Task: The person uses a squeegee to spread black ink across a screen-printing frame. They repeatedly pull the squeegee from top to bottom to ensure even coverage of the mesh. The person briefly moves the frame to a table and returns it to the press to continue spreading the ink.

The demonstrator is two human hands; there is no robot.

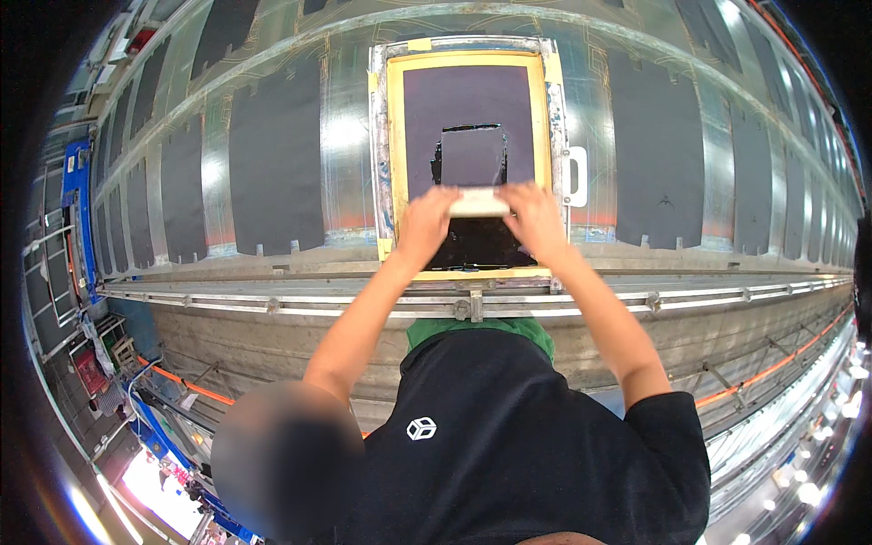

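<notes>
My left hand and my right hand are closed on the two ends of a pale squeegee. The squeegee lies crosswise over a screen-printing frame edged with yellow tape. Shiny black ink covers the mesh on the near side of the squeegee. Beyond it, a greyish rectangle on the dark purple mesh has ragged black ink along its edges. The squeegee and fingertips are slightly blurred, and its blade is hidden.
Dark grey panels lie flat in rows along the long metal table, with another panel to the frame's right. A metal rail runs along the near edge. A white handle-like loop adjoins the frame's right side.
</notes>
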